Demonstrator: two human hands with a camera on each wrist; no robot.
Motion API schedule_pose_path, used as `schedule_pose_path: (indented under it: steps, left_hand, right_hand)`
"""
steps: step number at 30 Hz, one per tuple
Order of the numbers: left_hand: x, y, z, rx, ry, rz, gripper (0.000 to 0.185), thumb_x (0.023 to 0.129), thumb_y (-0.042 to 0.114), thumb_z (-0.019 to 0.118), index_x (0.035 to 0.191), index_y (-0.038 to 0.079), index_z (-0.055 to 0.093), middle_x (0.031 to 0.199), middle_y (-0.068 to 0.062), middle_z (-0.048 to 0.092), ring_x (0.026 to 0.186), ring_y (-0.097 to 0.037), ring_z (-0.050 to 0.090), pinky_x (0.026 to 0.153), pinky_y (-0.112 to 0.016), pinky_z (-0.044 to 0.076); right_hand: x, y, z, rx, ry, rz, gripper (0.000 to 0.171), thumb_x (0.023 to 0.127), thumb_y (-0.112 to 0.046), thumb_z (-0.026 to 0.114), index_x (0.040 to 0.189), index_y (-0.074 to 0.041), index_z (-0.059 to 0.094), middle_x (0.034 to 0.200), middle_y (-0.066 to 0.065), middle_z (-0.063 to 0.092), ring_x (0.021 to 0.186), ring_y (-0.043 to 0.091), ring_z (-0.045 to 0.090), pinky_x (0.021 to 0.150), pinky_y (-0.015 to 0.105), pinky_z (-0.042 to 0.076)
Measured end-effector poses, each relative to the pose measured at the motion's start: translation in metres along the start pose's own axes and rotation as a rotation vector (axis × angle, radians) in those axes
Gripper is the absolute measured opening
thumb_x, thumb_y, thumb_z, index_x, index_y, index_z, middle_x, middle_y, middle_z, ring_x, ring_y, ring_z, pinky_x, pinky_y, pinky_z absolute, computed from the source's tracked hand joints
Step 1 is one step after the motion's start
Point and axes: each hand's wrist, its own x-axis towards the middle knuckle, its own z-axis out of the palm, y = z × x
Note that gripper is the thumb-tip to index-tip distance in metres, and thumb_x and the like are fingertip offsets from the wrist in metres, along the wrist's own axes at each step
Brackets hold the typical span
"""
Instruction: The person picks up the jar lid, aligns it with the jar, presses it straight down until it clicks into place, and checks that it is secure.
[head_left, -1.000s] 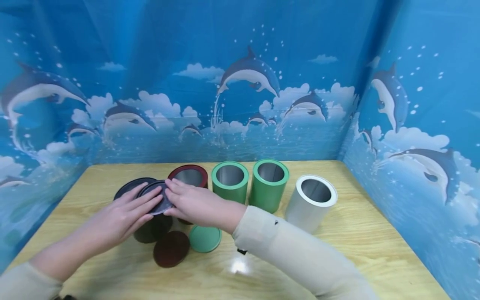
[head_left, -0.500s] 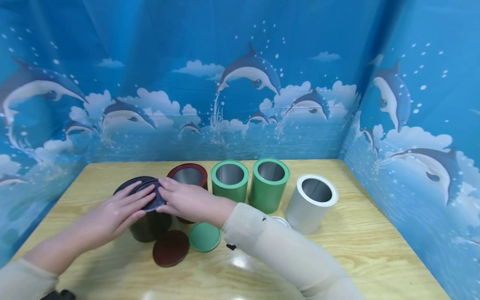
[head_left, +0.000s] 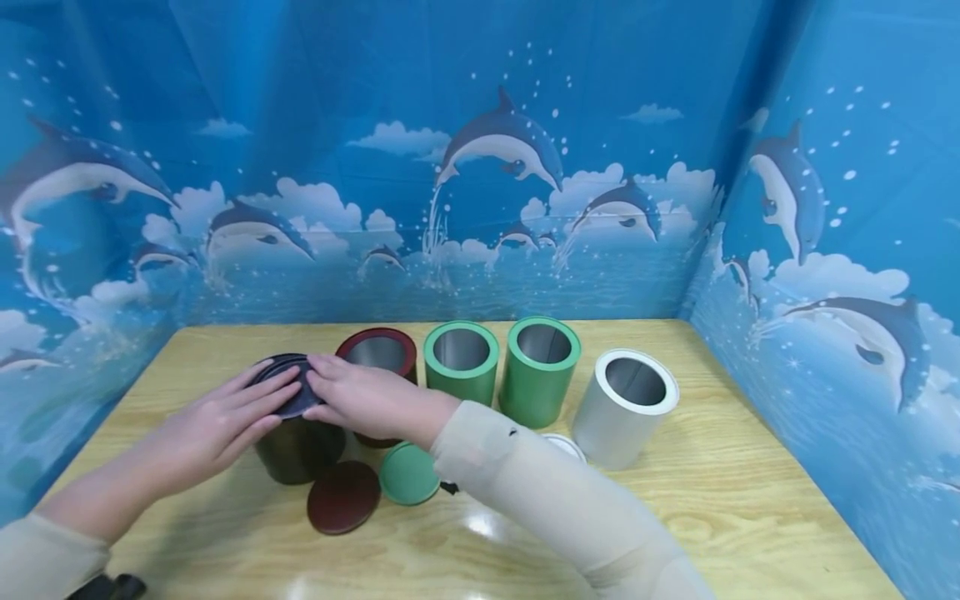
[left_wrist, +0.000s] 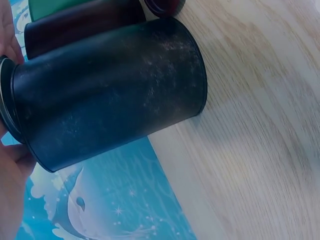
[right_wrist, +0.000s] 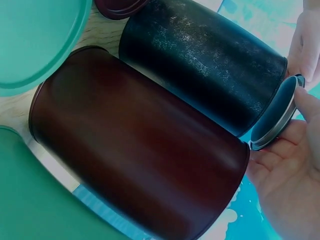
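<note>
A round black lid (head_left: pixel 294 403) is held by both hands at the top of the black can (head_left: pixel 298 454), at the left of the table. My left hand (head_left: pixel 206 427) has its fingers across the lid's top and its thumb at the near edge. From the right, my right hand (head_left: pixel 375 402) pinches the lid's rim between thumb and fingers. In the right wrist view the lid (right_wrist: pixel 278 114) tilts, with a gap at part of the can's rim. Fingers hide much of the lid in the head view.
Standing lidless are a dark red can (head_left: pixel 377 348), two green cans (head_left: pixel 462 383) (head_left: pixel 537 396) and a white can (head_left: pixel 618 429). Flat on the wooden table (head_left: pixel 720 517) lie a brown-red lid (head_left: pixel 343 497), a green lid (head_left: pixel 408 473) and a white lid (head_left: pixel 566 446), partly behind the right sleeve.
Both hands have moved left with the black lid, from overlapping the can's right side to over its opening. The right arm's shift has uncovered the white lid.
</note>
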Motion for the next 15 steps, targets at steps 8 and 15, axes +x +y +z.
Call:
schedule_pose_path:
  steps: [8,15]
  left_hand:
    - [-0.009,-0.011,0.003,0.0,0.031,0.021,0.051,0.093,0.022,0.058,0.142,0.021,0.042,0.146,0.002,0.038,0.139,-0.019,0.02,0.109,-0.02,0.01]
    - [-0.009,-0.016,0.005,-0.004,0.067,0.052,0.051,0.094,0.021,0.057,0.142,0.02,0.042,0.147,0.005,0.035,0.139,-0.014,0.019,0.106,-0.014,0.005]
  right_hand:
    - [0.01,-0.004,0.0,-0.025,-0.034,-0.012,0.06,0.099,-0.046,0.029,0.149,-0.014,0.023,0.155,0.002,0.011,0.14,0.008,0.006,0.108,0.017,0.014]
    - [0.014,-0.004,0.0,0.005,-0.05,0.012,0.06,0.098,-0.047,0.029,0.149,-0.015,0.021,0.156,0.001,0.008,0.139,0.007,0.005,0.108,0.015,0.014]
